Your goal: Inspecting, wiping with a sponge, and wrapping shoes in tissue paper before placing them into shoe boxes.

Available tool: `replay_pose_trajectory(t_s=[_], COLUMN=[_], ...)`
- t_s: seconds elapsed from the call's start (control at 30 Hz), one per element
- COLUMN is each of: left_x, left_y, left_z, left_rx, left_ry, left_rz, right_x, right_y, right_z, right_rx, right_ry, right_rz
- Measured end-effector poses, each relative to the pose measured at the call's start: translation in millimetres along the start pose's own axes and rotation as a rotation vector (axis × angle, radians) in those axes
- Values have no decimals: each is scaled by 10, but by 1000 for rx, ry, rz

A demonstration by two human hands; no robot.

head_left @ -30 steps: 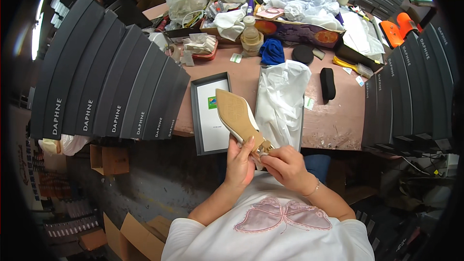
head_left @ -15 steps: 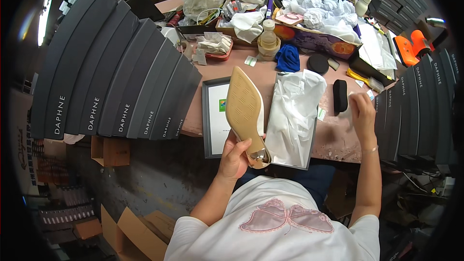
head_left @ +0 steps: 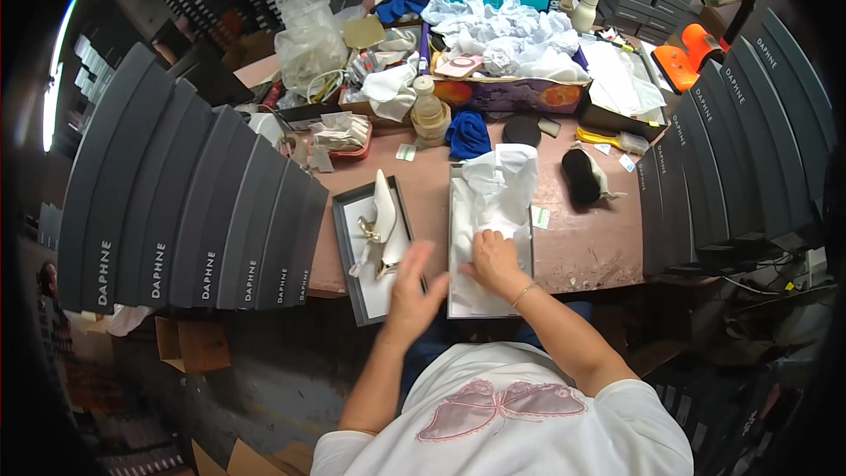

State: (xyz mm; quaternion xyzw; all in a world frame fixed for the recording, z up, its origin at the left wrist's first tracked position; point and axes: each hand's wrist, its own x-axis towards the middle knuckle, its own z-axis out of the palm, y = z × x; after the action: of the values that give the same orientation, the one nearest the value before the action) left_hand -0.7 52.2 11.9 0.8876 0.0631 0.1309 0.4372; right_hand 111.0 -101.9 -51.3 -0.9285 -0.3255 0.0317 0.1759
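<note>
A pale pointed shoe (head_left: 383, 209) with a shiny metallic heel lies on its side in the dark-rimmed box lid (head_left: 401, 308) left of centre. My left hand (head_left: 411, 298) hovers by the lid's right edge, fingers apart and nothing in them. Just right of it is an open shoe box (head_left: 531, 286) lined with white tissue paper (head_left: 500, 178). My right hand (head_left: 495, 262) is down in this box, its bent fingers pressed together on the paper. The paper's far end stands up crumpled beyond my fingers.
Stacks of dark shoe boxes flank the table, left (head_left: 185, 211) and right (head_left: 723, 167). Behind are a bottle (head_left: 429, 106), a blue cloth (head_left: 468, 135), a round black tin (head_left: 522, 131) and a carton of crumpled paper (head_left: 520, 95). A black pad (head_left: 579, 176) lies right.
The shoe has gone from my left hand into the lid, and that hand has opened. My right hand has come from the table's right side to the tissue paper. The whole view has shifted.
</note>
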Motion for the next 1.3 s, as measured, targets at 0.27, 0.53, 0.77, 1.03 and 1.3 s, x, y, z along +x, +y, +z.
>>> replay_pose_trajectory(t_s=[0.27, 0.53, 0.77, 1.03, 1.3], left_x=[-369, -176, -163, -356, -368], left_y=[245, 411, 225, 94, -235], left_z=[652, 561, 195, 395, 359], left_rx=[-407, -682, -1269, -1358, -1550], left_ry=[58, 513, 640, 334, 232], left_rz=[-1, -100, -456, -485, -637], right_x=[-118, -196, -131, -214, -1001], right_y=[247, 318, -54, -375, -708], right_z=[-358, -297, -1053, -1082, -1074], right_rx=[1094, 0, 390, 416, 1129], right_ry=[-134, 167, -335, 490, -319], right_rz=[264, -182, 95, -445, -194])
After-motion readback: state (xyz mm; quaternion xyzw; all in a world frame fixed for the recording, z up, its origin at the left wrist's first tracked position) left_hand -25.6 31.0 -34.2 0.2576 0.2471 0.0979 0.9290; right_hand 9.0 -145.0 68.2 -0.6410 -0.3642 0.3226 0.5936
